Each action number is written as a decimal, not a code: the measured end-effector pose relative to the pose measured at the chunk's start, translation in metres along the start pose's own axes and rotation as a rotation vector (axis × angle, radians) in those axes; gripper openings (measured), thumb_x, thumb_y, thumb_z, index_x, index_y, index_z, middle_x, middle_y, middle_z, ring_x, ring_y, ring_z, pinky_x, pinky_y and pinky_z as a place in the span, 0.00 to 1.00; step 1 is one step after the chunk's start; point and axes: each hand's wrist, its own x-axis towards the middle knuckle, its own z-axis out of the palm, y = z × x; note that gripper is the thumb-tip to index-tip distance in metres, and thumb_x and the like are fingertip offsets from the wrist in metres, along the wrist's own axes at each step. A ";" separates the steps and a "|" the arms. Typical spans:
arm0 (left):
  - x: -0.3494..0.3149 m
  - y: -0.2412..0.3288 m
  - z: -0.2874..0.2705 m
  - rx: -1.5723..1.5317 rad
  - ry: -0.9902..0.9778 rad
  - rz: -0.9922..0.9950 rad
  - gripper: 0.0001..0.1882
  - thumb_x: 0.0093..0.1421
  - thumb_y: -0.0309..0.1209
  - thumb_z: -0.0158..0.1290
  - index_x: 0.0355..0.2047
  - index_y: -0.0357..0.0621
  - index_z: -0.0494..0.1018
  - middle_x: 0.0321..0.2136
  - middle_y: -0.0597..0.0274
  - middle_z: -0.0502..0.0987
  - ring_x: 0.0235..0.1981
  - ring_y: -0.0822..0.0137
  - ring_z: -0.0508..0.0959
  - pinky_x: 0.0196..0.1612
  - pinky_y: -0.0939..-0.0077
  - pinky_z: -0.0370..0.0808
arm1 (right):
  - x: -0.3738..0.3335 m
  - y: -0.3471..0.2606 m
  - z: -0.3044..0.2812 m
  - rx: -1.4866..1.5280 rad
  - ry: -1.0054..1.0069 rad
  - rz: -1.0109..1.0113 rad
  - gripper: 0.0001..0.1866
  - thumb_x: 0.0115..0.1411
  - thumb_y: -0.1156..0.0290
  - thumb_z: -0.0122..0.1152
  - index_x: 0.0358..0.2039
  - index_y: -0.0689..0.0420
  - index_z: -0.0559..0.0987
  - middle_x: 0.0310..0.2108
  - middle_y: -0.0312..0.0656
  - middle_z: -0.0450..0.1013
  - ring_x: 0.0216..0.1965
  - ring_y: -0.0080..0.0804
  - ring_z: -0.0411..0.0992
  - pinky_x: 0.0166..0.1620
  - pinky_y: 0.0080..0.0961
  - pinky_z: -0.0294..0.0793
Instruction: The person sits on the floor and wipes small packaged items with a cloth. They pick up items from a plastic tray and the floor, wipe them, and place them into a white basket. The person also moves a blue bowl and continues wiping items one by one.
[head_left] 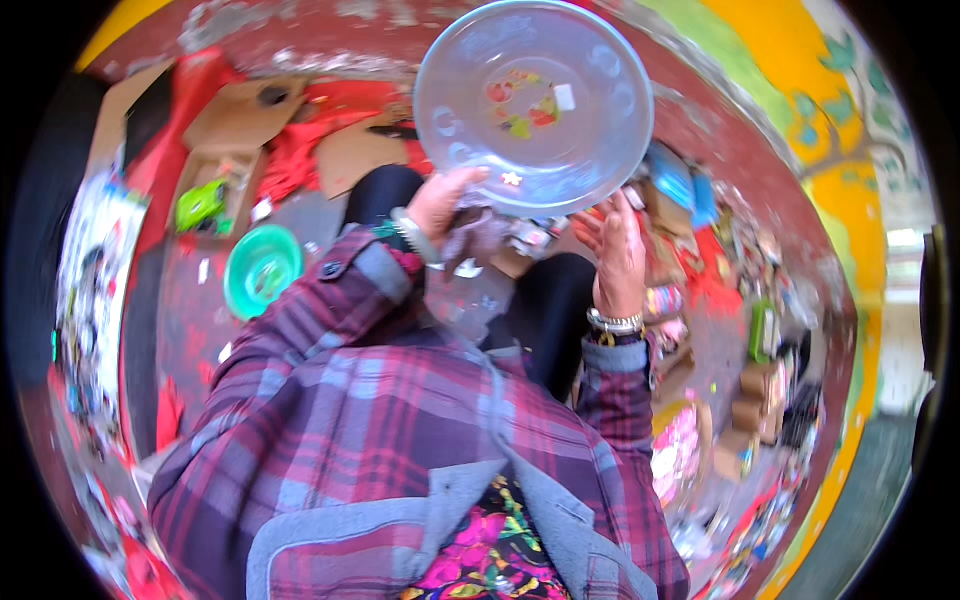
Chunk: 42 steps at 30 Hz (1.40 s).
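Note:
A large clear plastic basin [600, 85] with a fruit picture at its middle, a small white label and a pale star near the rim is held up ahead of me. My left hand [440, 207] grips its near left rim, with the thumb over the edge. Close to its near right rim is my right hand [615, 250], fingers stretched out and a little apart; whether they touch the rim I cannot tell. Greyish crumpled cloth [478, 232] shows just beneath the basin, beside my left hand.
A green plastic bowl [262, 272] stands on the floor to my left. Beyond it lies an open cardboard box [225, 165] with a bright green item [201, 206] inside. Packages, cardboard pieces [760, 400] and red sheeting [712, 270] clutter the right, along a painted wall [835, 90].

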 end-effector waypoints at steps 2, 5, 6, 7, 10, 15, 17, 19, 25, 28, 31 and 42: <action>0.004 -0.002 -0.015 -0.044 0.137 0.181 0.15 0.55 0.33 0.47 0.41 0.40 0.67 0.35 0.57 0.74 0.35 0.64 0.74 0.40 0.69 0.71 | -0.007 0.014 0.031 -0.019 -0.240 0.014 0.42 0.52 0.46 0.54 0.57 0.64 0.53 0.52 0.45 0.58 0.53 0.32 0.58 0.52 0.26 0.57; -0.024 0.006 0.010 -0.151 0.181 0.445 0.12 0.56 0.32 0.46 0.39 0.41 0.68 0.33 0.60 0.74 0.34 0.67 0.74 0.40 0.72 0.70 | -0.019 0.034 0.086 0.040 -0.377 0.046 0.42 0.50 0.50 0.59 0.56 0.64 0.54 0.49 0.43 0.60 0.50 0.27 0.58 0.51 0.22 0.57; -0.033 0.009 0.013 -0.206 0.196 0.450 0.12 0.56 0.32 0.46 0.39 0.41 0.68 0.33 0.60 0.74 0.33 0.68 0.74 0.40 0.73 0.70 | -0.025 0.033 0.105 0.133 -0.349 0.070 0.33 0.53 0.57 0.58 0.53 0.62 0.58 0.45 0.40 0.64 0.45 0.25 0.62 0.47 0.20 0.61; -0.036 0.009 0.007 -0.191 0.196 0.527 0.12 0.57 0.31 0.45 0.39 0.41 0.68 0.32 0.61 0.74 0.33 0.68 0.74 0.39 0.73 0.70 | -0.024 0.036 0.116 0.147 -0.329 0.132 0.28 0.54 0.61 0.57 0.51 0.61 0.60 0.43 0.39 0.65 0.43 0.24 0.64 0.45 0.19 0.63; -0.042 0.003 -0.003 -0.127 0.252 0.626 0.11 0.58 0.30 0.43 0.39 0.40 0.68 0.32 0.60 0.74 0.34 0.68 0.74 0.39 0.73 0.70 | -0.021 0.048 0.129 0.302 -0.197 0.155 0.16 0.56 0.75 0.50 0.46 0.59 0.67 0.34 0.33 0.68 0.28 0.15 0.65 0.28 0.10 0.64; -0.074 0.036 -0.017 -0.035 0.379 0.771 0.13 0.58 0.32 0.42 0.42 0.39 0.66 0.34 0.60 0.74 0.36 0.67 0.75 0.40 0.71 0.70 | -0.006 0.070 0.090 0.214 -0.235 0.298 0.17 0.51 0.80 0.45 0.44 0.61 0.69 0.36 0.38 0.71 0.34 0.24 0.71 0.34 0.17 0.70; -0.101 0.056 -0.042 -0.029 0.442 0.743 0.15 0.58 0.32 0.41 0.44 0.40 0.65 0.35 0.59 0.74 0.35 0.64 0.75 0.39 0.69 0.72 | -0.001 0.083 0.077 0.264 -0.196 0.332 0.17 0.51 0.80 0.45 0.44 0.61 0.69 0.37 0.39 0.71 0.36 0.27 0.71 0.34 0.18 0.71; -0.134 0.073 -0.076 -0.027 0.517 0.776 0.16 0.57 0.31 0.41 0.45 0.40 0.64 0.35 0.56 0.74 0.34 0.62 0.75 0.37 0.66 0.73 | 0.009 0.103 0.048 0.272 -0.220 0.362 0.19 0.52 0.78 0.44 0.47 0.62 0.66 0.42 0.44 0.69 0.42 0.35 0.70 0.43 0.27 0.70; -0.285 0.078 -0.221 0.203 1.171 0.968 0.18 0.55 0.30 0.44 0.42 0.30 0.64 0.34 0.51 0.74 0.35 0.56 0.75 0.39 0.62 0.74 | 0.016 0.103 0.031 0.215 -0.184 0.443 0.16 0.52 0.74 0.49 0.43 0.57 0.68 0.34 0.39 0.72 0.27 0.27 0.72 0.19 0.15 0.67; -0.399 0.062 -0.326 0.858 1.724 0.934 0.20 0.51 0.31 0.45 0.44 0.34 0.65 0.34 0.49 0.75 0.33 0.53 0.76 0.37 0.61 0.71 | 0.023 0.115 0.026 0.217 -0.249 0.486 0.17 0.52 0.74 0.49 0.44 0.59 0.67 0.37 0.41 0.72 0.31 0.30 0.73 0.24 0.18 0.71; -0.414 0.066 -0.252 1.107 2.319 0.598 0.32 0.49 0.33 0.45 0.55 0.40 0.51 0.38 0.42 0.72 0.39 0.47 0.73 0.41 0.60 0.68 | 0.019 0.102 0.042 0.199 -0.208 0.489 0.19 0.52 0.75 0.48 0.46 0.62 0.66 0.41 0.46 0.70 0.38 0.36 0.72 0.37 0.26 0.73; -0.481 0.073 -0.241 1.383 2.564 0.847 0.34 0.53 0.29 0.44 0.58 0.36 0.42 0.50 0.36 0.60 0.50 0.44 0.64 0.49 0.60 0.63 | 0.025 0.118 0.047 0.156 -0.243 0.534 0.14 0.53 0.74 0.48 0.42 0.58 0.69 0.34 0.38 0.73 0.29 0.28 0.73 0.24 0.19 0.73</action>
